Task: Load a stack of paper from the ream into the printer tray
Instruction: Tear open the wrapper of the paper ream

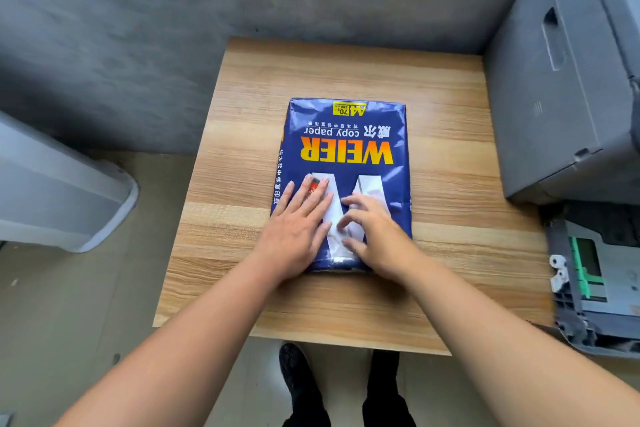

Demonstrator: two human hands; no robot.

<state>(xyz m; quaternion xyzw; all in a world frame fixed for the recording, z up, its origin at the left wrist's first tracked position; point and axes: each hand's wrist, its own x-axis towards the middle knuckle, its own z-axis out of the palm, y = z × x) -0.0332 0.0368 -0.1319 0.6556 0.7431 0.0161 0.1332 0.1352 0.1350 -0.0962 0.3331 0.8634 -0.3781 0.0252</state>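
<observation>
A blue wrapped ream of copy paper (346, 146) with orange lettering lies flat in the middle of the wooden table (450, 218). My left hand (298, 225) rests palm down on the ream's near left part, fingers spread. Beside it, my right hand (377, 232) sits on the near right part with fingers curled against the wrapper. The grey printer (568, 80) stands at the right. Its paper tray (595, 288) is pulled out at the lower right, showing green guides and no paper that I can see.
A grey wall runs behind the table. At the left stands a pale grey bin or machine (59, 191). My feet in black shoes (343, 388) stand below the table's near edge on a beige floor.
</observation>
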